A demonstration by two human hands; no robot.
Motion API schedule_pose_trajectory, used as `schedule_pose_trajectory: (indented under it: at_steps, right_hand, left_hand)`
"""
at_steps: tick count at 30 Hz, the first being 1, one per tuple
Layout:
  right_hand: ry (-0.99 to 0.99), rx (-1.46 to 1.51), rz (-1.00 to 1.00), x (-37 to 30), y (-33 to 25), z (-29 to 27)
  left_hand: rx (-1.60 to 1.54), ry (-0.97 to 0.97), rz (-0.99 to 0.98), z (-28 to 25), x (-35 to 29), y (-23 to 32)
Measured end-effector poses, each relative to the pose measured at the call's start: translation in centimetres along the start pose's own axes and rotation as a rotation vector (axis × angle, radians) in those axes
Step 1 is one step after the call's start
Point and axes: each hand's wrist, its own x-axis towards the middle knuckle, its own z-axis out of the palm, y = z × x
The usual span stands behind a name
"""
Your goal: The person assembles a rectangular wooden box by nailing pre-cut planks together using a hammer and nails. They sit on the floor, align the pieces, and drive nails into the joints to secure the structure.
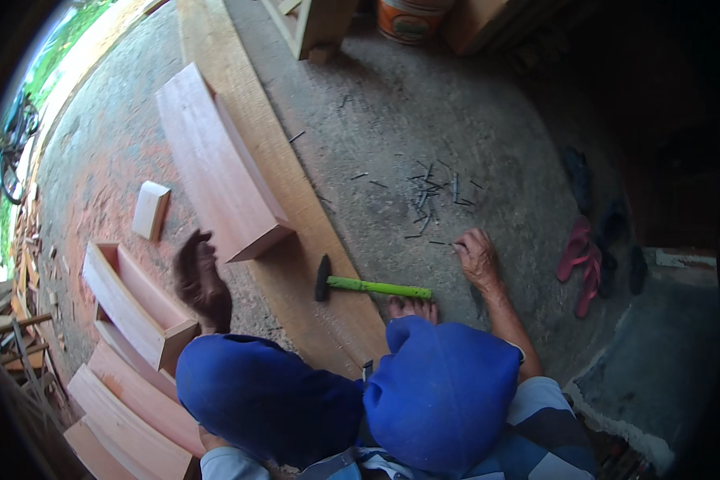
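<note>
My right hand [480, 258] is low over the concrete, its thumb and fingertips pinched on the end of a thin nail [441, 243]. Just beyond it lies a loose heap of nails [426, 192]. My left hand [204, 278] is raised past my left knee, holding nothing, its fingers apart. Close to that hand, a long pale wooden box [220, 164] rests aslant on a flat plank [252, 104]. Between my hands lies a hammer [380, 286]; its dark head is on the plank and its green handle reaches to my bare toes.
A small wood block [150, 210] lies left of the box. Open wooden drawers [128, 308] and curved-looking boards are stacked at lower left. Pink flip-flops [582, 260] lie at right. An orange bucket [412, 18] and a wooden frame [316, 28] stand at the far side.
</note>
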Motion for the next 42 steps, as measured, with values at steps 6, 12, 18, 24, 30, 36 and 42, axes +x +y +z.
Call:
schedule_pose_trajectory:
  at_steps: [6, 12, 18, 24, 30, 36, 42]
  right_hand:
    - [-0.121, 0.822, 0.286, 4.1, -12.3, 0.7]
    - [-0.392, 1.354, 0.012, 7.1, -26.0, 1.4]
    - [-0.486, 1.387, 0.067, 9.1, -27.6, 2.2]
    - [-0.457, 0.583, -0.204, 7.5, -23.1, 1.9]
    - [-0.546, 0.263, -0.225, 1.1, -18.8, 3.5]
    - [-0.757, 0.422, -0.001, 3.4, -19.8, -1.3]
    - [-0.553, 0.54, -0.135, 6.4, -23.5, -9.4]
  left_hand:
    - [-0.243, -0.795, -0.141, 3.6, -1.2, 2.1]
    - [-0.55, -0.769, -0.457, 3.2, -3.4, 0.5]
    - [-0.563, -0.579, -0.461, 3.1, -3.7, 0.6]
    - [0.271, -0.423, 0.251, 2.8, 1.8, 1.8]
    - [0.39, -0.429, 0.266, 3.4, 3.4, 0.6]
    - [0.309, -0.457, 0.151, 3.4, 3.2, -0.4]
    - [0.384, -0.432, 0.235, 3.6, 3.1, 0.3]
